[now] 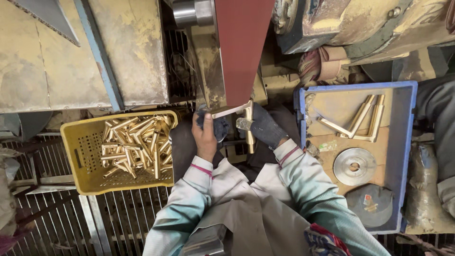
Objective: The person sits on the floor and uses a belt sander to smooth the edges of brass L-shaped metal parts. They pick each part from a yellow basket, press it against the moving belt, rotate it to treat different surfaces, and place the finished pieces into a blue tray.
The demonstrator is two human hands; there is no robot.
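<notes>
**Brass fitting held to the sanding belt, crates on both sides**

The left hand [205, 135], bare with a dark blue cloth [219, 127] bunched in its fingers, is closed around one arm of an L-shaped polished brass tube fitting [248, 124]. The right hand [266, 127], in a dark knit glove, is clamped on the fitting's other arm, which points down toward the lap. The fitting's upper arm lies against the lower edge of the rust-red sanding belt [241, 52], which hangs straight down from a steel roller [192, 13].

Just left of the left forearm stands a yellow perforated plastic crate [85, 180] heaped with similar brass fittings; its right rim sits near the sleeve. To the right, close to the right elbow, a blue plastic tray [404, 142] holds two brass fittings [365, 121] and a grey metal disc [354, 166]. The hands work in the narrow gap between the two containers.
</notes>
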